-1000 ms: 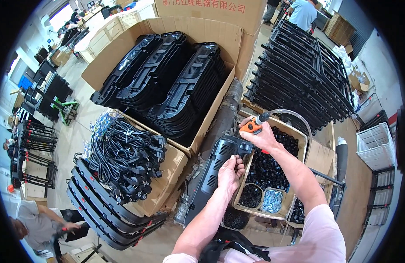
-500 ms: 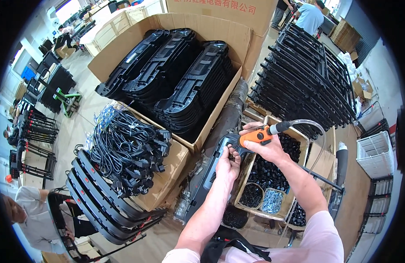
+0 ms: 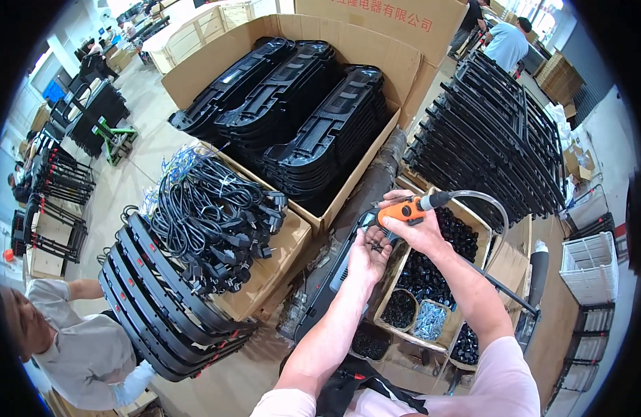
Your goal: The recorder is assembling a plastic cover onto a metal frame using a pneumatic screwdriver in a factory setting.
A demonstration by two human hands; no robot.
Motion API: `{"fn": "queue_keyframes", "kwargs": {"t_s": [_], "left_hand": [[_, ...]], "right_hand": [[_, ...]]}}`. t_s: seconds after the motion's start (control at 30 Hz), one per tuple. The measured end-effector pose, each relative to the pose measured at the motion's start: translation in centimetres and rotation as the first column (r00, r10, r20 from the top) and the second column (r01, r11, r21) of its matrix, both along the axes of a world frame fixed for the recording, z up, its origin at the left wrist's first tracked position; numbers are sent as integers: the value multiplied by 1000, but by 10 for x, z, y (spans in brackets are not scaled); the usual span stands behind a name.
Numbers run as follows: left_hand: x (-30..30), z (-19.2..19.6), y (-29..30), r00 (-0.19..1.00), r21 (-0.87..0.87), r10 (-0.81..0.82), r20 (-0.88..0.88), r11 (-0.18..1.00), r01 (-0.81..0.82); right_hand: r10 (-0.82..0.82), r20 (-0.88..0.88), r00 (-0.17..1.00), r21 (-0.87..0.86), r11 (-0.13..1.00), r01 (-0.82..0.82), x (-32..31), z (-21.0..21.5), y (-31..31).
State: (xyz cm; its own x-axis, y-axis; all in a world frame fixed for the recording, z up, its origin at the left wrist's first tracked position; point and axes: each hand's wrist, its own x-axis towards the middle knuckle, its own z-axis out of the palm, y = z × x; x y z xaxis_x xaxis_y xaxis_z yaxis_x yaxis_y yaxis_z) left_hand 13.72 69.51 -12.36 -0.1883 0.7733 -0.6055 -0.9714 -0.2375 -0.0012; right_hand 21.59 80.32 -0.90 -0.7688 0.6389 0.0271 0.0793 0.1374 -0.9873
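My right hand (image 3: 411, 226) grips an orange air screwdriver (image 3: 402, 210) with a clear hose at its tail end. Its front end is over a long black plastic housing (image 3: 329, 288) lying on the bench. Close to the tool, my left hand (image 3: 370, 256) is turned palm up, fingers loosely curled, with several small black screws (image 3: 377, 245) in it. My left forearm crosses above the housing and covers part of it. The exact spot under the tool's tip is hidden.
Right of the housing, a wooden tray (image 3: 481, 243) holds black parts and tubs of black screws (image 3: 398, 309) and silver screws (image 3: 431, 320). A carton (image 3: 404, 69) of stacked black housings, bundled power cords (image 3: 209, 215), curved panels (image 3: 150, 306) and black frames (image 3: 487, 132) stand around. A co-worker (image 3: 84, 347) is at left.
My left hand has opened upward, showing the screws. The right hand still holds the screwdriver over the housing. The co-worker has moved nearer the curved panels, and my view has shifted slightly.
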Motion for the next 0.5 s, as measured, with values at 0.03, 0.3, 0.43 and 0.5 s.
{"fn": "queue_keyframes", "kwargs": {"t_s": [0.03,0.3,0.43,0.5], "left_hand": [[4,-7,-2,998,43,-35,-46,998,37],[47,-6,-63,950,-55,-299,-90,954,295],[62,-14,-95,916,-40,-391,-91,920,389],[68,-17,-111,906,-30,-412,-98,911,411]], "right_hand": [[-7,36,999,40,999,5,-4,-4,2],[-38,80,996,185,982,22,-25,-15,-4],[-47,94,994,283,959,18,-33,-28,-3],[-78,138,987,389,921,19,-38,-31,-3]]}}
